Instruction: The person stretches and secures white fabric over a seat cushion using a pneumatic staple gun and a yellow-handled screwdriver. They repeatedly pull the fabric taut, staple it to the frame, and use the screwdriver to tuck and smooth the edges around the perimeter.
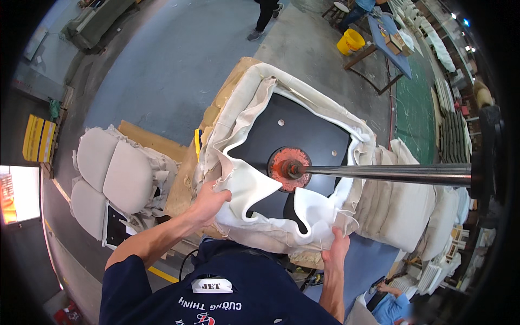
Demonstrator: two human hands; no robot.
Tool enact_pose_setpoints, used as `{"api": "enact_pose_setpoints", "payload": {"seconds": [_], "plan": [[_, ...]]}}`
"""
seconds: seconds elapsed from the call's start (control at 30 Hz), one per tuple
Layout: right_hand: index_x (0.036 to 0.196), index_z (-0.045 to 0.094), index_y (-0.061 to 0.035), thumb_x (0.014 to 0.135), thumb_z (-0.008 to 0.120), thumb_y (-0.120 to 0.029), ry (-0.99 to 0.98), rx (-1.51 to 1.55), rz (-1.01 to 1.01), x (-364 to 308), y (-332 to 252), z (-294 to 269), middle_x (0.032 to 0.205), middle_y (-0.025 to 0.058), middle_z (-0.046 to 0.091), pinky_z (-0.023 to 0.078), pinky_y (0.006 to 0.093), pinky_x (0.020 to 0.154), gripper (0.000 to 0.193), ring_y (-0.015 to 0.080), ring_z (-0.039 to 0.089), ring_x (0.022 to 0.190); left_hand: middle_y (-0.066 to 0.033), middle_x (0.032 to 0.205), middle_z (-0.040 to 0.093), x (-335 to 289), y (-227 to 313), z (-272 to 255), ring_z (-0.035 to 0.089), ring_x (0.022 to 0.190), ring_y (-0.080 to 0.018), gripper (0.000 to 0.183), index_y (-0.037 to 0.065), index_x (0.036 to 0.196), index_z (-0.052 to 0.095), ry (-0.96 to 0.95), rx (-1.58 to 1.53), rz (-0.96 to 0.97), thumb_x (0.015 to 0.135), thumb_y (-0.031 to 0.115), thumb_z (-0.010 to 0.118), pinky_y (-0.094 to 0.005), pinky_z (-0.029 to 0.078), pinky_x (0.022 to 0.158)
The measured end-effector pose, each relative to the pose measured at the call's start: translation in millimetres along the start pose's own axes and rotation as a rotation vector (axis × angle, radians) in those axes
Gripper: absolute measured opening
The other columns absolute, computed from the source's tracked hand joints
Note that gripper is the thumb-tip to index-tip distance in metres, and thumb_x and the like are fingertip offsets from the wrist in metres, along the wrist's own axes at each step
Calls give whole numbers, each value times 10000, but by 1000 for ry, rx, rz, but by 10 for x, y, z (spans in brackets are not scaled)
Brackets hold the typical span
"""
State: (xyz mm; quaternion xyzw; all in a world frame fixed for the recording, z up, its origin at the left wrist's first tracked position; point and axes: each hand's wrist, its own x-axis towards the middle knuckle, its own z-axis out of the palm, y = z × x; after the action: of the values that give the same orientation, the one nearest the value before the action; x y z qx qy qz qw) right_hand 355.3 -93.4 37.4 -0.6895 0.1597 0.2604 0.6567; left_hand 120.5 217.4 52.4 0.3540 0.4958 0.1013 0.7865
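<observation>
In front of me lies a seat cushion with its underside up. A black board (254, 135) sits inside its beige fabric cover (230, 122). White padding (252, 187) folds over the board's near edge in loose flaps. A metal rod (390, 171) with a round orange-red flange (277, 162) bears on the middle of the board. At the near left corner my left hand (211, 202) pinches the fabric cover, thumb on top. My right hand (337, 248) grips the cover's edge at the near right corner, its fingers partly hidden under the cloth.
Finished-looking beige cushions (127, 176) are stacked at left, and more beige cushions (398, 211) at right. Far right stands a blue table (387, 46) with boxes, beside a yellow bucket (351, 41). Other people are at the top and at lower right (392, 306).
</observation>
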Motion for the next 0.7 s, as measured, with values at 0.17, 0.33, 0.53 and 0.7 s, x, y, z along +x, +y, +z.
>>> {"api": "enact_pose_setpoints", "payload": {"seconds": [0.17,0.33,0.53,0.7], "plan": [[1348,563,38,945,631,-59,48,35,47,18,0,-21,1253,144,656,559,411,933,420,278,673,1110,-173,1148,699,-30,-7,-71,701,1016,-250,482,-70,1312,584,-47,68,1,831,-47,597,-371,573,902],[1245,601,15,994,682,-168,84,135,-48,-45,-8,-195,1175,124,682,569,398,876,321,254,687,1017,-97,993,683,-321,-146,-328,670,834,-173,306,-18,1201,612,-3,157,189,901,38,638,-326,561,737],[1136,635,16,1061,602,-178,499,-386,-683,-524,-81,-894,1050,44,669,481,284,647,211,109,597,812,57,661,433,-672,152,-1062,390,522,-61,157,118,909,492,123,-126,451,1002,109,619,-234,320,473],[1284,635,1,951,609,-75,-45,-622,-821,-780,566,-52,1068,60,638,471,351,789,343,204,596,958,-94,935,655,645,28,-1629,651,885,-236,344,29,1139,550,414,521,472,966,308,653,-375,520,780]]}}
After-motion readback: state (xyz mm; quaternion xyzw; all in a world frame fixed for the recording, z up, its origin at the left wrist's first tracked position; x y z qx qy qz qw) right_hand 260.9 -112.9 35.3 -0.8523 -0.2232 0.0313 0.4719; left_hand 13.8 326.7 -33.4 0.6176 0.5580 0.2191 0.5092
